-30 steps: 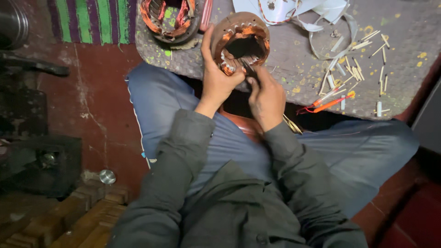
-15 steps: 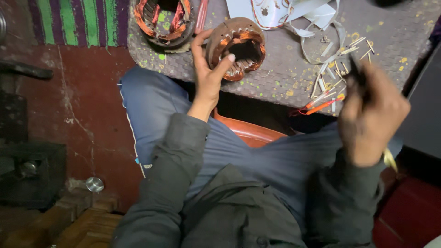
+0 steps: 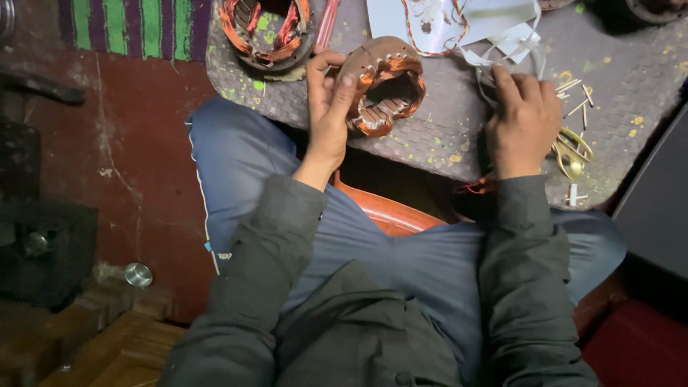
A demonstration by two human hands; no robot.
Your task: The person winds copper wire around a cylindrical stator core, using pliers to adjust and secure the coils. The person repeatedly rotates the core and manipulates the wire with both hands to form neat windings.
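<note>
Holding the stator (image 3: 385, 84) by its near edge, the left hand (image 3: 328, 107) has thumb and fingers clamped on the brown ring, which stands tilted on the grey mat (image 3: 430, 136) w/ its copper windings facing the person. The right hand (image 3: 523, 123) is well apart from it, palm down on the mat just beside the white paper strips (image 3: 502, 43); the fingers are curled over sth, but I cannot tell if they grip anything or only press. Small wooden sticks (image 3: 573, 89) and yellow scissors (image 3: 571, 152) lie near this hand. A second stator (image 3: 266, 29) sits at the far edge of the mat, not touched. I judge the step in hand is fetching insulation material or a tool while the winding work waits. The next move, I think, needs a firm pick-up w/ the right hand and a steady left grip so the ring does not roll.
</note>
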